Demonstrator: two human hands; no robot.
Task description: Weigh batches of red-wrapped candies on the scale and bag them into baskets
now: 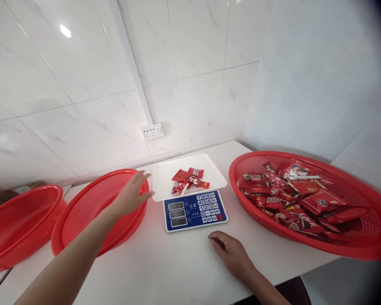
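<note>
A digital scale [195,210] with a blue keypad and a white pan [165,180] stands mid-table. Several red snack packets [189,180] lie on the pan. My left hand [131,194] hovers open over the right rim of an empty red mesh basket [92,207], fingers pointing toward the pan and close to its left edge. My right hand [230,252] rests on the white table [165,267] just in front of the scale, fingers loosely curled, holding nothing. A large red mesh basket [352,245] at the right holds several red packets [292,195].
Another empty red basket [19,224] sits at the far left, with a brown box [6,195] behind it. A wall socket [152,131] is on the tiled wall behind the scale. The table's front edge runs near my right wrist.
</note>
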